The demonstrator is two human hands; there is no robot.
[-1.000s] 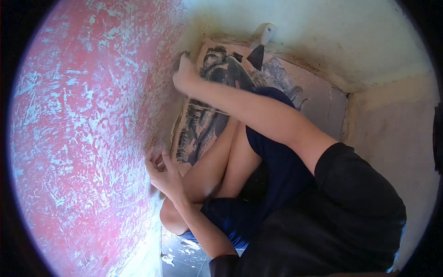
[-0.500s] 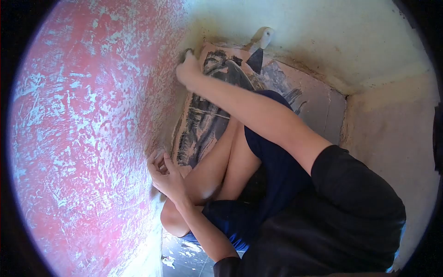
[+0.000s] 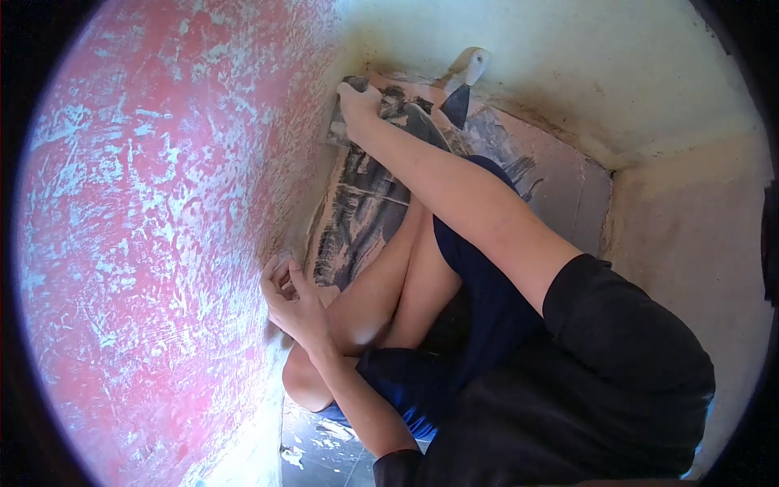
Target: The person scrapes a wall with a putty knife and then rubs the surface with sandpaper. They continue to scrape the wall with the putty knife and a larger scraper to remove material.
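High up at the wall corner, my right hand (image 3: 361, 101) is closed on a flat greyish piece with a dark end (image 3: 355, 83); its exact kind I cannot tell. The piece lies close along the foot of the pink wall (image 3: 162, 203), which is mottled with white patches. Lower down, my left hand (image 3: 294, 300) is beside the same wall, just above my bent knee. Its fingers are loosely curled with gaps between them, and nothing shows in them.
A putty knife (image 3: 456, 105) with a pale handle leans against the back wall (image 3: 568, 65). The floor sheet (image 3: 357, 203) under my legs is smeared with dark and pinkish streaks. My crossed legs (image 3: 398, 276) fill the middle, and a side wall (image 3: 690, 235) stands at right.
My right hand has shifted slightly right, away from the pink wall, and more of the flat piece shows. The left hand has barely moved.
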